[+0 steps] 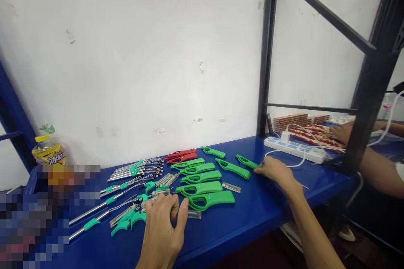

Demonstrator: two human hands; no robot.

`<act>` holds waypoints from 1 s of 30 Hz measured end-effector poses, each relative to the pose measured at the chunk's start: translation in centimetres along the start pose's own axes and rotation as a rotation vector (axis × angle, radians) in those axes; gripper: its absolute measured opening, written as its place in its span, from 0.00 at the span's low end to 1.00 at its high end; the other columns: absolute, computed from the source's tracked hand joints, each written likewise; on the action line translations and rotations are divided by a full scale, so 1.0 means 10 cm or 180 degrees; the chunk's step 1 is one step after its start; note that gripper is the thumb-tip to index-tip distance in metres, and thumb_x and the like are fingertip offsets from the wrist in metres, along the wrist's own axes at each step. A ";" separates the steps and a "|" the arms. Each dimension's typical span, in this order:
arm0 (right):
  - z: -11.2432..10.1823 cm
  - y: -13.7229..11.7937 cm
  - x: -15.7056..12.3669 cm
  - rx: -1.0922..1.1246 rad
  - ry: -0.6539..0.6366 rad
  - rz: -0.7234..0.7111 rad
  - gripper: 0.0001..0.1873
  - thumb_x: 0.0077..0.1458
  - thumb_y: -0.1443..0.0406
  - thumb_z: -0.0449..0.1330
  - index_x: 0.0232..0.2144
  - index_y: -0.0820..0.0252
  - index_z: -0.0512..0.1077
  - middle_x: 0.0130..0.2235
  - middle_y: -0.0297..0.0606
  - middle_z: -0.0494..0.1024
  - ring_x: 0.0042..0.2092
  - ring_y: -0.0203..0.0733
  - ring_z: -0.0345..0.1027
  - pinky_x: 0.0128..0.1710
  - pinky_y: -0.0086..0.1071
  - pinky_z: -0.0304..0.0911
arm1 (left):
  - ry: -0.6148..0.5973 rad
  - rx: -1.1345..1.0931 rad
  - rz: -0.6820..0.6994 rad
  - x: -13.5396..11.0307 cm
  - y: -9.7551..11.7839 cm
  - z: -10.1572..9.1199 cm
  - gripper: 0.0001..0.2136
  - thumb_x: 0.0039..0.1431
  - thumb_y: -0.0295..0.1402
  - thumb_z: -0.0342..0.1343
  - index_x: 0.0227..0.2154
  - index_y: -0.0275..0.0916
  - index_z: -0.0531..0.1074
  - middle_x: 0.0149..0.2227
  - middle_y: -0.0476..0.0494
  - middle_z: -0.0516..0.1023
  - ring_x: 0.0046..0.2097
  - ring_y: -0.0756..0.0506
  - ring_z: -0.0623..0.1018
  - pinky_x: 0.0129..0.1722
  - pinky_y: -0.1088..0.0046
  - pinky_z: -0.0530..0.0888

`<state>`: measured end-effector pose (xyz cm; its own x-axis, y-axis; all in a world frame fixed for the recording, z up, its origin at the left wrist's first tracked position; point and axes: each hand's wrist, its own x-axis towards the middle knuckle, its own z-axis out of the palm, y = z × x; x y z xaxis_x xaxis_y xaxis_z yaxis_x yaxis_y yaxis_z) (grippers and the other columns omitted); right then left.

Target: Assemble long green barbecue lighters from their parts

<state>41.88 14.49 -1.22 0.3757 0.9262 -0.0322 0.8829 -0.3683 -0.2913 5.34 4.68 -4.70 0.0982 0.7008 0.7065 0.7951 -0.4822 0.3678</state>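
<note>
My left hand [162,223] lies palm down on the blue table [240,218], fingers spread over small clear and teal lighter parts [132,216], beside a clear tube [194,214]. My right hand [275,171] reaches to the right end of a green handle shell [247,162], its fingertips touching it; the fingers are curled low, and I cannot see whether they grip. More green handle shells [205,199] lie in a row between my hands. Two red shells [181,156] lie behind them.
Metal tubes with teal collars [126,185] lie at the left. A yellow-capped bottle [49,150] stands by the wall. A white power strip [295,148] with cables sits at the right, by a black rack post [267,50]. Another person's hand [342,132] works beyond it.
</note>
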 end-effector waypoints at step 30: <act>-0.37 -0.67 -1.52 0.1403 -0.0495 -0.2231 0.24 0.52 0.46 0.73 0.49 0.45 0.81 0.52 0.35 0.81 0.56 0.56 0.71 0.54 0.41 0.64 | -0.0670 -0.3185 -0.1781 0.20 0.32 -0.38 0.30 0.59 0.56 0.65 0.48 0.31 0.81 0.27 0.42 0.80 0.18 0.57 0.62 0.21 0.77 0.54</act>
<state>31.25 2.63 4.75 -0.2900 0.9412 0.1733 0.6944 0.3316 -0.6387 5.79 2.58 0.15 0.0551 0.9751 0.2150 -0.0590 -0.2117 0.9755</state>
